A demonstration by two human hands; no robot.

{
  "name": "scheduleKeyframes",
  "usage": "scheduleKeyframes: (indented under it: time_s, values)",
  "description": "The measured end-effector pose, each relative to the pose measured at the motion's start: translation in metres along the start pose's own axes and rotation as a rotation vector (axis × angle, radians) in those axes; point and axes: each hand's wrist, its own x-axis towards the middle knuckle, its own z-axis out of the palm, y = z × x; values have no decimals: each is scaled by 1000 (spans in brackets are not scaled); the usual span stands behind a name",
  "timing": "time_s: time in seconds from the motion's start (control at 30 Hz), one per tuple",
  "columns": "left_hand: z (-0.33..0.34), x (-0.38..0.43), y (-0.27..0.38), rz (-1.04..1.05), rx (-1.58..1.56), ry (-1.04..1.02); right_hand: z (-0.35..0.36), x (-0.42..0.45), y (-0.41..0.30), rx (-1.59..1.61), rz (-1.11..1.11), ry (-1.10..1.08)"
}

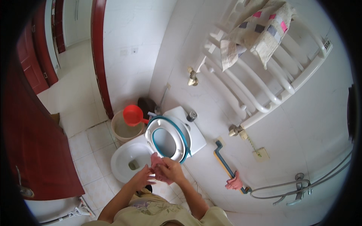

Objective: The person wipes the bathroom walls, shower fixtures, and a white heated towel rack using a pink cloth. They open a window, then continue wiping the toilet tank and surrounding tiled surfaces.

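A pink cloth (157, 162) is gripped in my right hand (173, 170), just in front of the toilet. My left hand (142, 178) is beside the cloth with its fingers apart; whether they touch it I cannot tell. Below and ahead is the white toilet bowl (120, 158), with dark water at its bottom. The toilet seat (181, 148) with its teal rim stands raised against the cistern (198, 141).
A red dipper (133, 115) rests over a pale bucket (124, 138). A can (192, 115) stands on the cistern. Along the right wall are a grab bar (223, 161) with another pink cloth (234, 181), a shower mixer (299, 188) and a towel radiator (264, 108). A red door (42, 147) stands left.
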Motion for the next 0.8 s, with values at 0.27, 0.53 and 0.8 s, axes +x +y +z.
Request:
scheduleKeyframes:
  time_s: [0.27, 0.53, 0.8]
  values:
    - [-7, 15, -9, 248, -233, -60, 13, -7, -9, 15, -4, -277]
    - [57, 20, 65, 183, -356, -380, 84, 0, -20, 115, -235, -238]
    - [-1, 4, 141, 250, 109, -78, 113, 41, -71, 486, -135, -23]
